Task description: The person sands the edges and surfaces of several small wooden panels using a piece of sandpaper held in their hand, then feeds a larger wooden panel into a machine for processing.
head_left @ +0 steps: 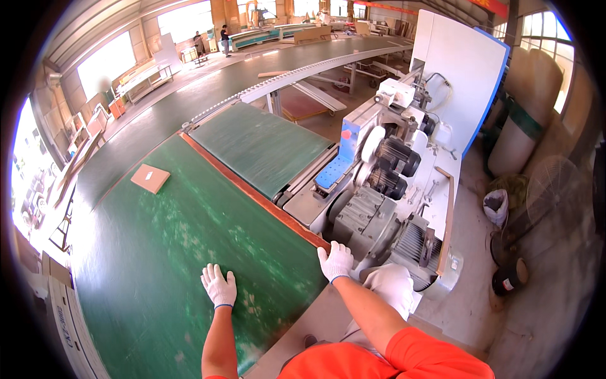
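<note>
My left hand point(219, 287), in a white knitted glove with a blue cuff, lies flat on a wide green belt point(189, 252) with its fingers spread. Nothing is held in it. At the belt's right edge my right hand point(337, 261), gloved the same way, has its fingers stretched out. It rests at the near end of a long orange-brown strip point(252, 192); the surface under its palm is hidden. This strip runs away from me along the belt's right side. Farther off on the belt, ahead of my left hand, a flat brown cardboard box point(150, 179) lies alone.
Close by on the right stands a machine with grey motors point(366, 218), a blue bracket point(334, 172) and a white cabinet panel point(451, 76). A second, darker green belt point(262, 145) lies beyond the strip. A standing fan point(552, 186) is far right. Several people point(225, 41) are at the back.
</note>
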Tool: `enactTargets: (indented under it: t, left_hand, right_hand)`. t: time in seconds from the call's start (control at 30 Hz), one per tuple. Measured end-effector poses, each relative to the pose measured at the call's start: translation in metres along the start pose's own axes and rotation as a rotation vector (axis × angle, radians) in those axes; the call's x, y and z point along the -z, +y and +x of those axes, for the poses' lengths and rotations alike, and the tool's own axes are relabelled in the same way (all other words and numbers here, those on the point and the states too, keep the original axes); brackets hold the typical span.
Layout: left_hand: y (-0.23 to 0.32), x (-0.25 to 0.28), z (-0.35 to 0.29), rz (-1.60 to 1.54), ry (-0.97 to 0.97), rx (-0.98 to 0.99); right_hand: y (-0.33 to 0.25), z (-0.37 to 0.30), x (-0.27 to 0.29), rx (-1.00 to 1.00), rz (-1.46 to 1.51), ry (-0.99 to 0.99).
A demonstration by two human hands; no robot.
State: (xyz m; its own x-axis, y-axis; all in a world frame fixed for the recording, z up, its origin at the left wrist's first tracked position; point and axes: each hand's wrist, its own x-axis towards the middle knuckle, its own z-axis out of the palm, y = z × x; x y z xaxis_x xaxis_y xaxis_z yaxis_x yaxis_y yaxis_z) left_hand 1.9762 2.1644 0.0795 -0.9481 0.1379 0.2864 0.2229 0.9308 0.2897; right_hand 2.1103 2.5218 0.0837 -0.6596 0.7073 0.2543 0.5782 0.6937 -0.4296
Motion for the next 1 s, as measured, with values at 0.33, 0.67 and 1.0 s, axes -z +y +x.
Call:
enactTargets:
  t: [0.33,0.67,1.0]
  left_hand:
    - [0.004,0.0,0.001,-0.01,0.002,-0.002]
    - [0.01,-0.001,0.0,-0.019,0.009,-0.02]
    - [0.014,-0.003,-0.003,-0.025,0.023,-0.05]
  right_hand:
    - [0.001,0.0,-0.002,0.028,-0.007,0.041]
    - [0.005,-0.001,-0.003,0.048,0.006,0.047]
    - [0.004,0.0,0.0,0.031,0.028,0.005]
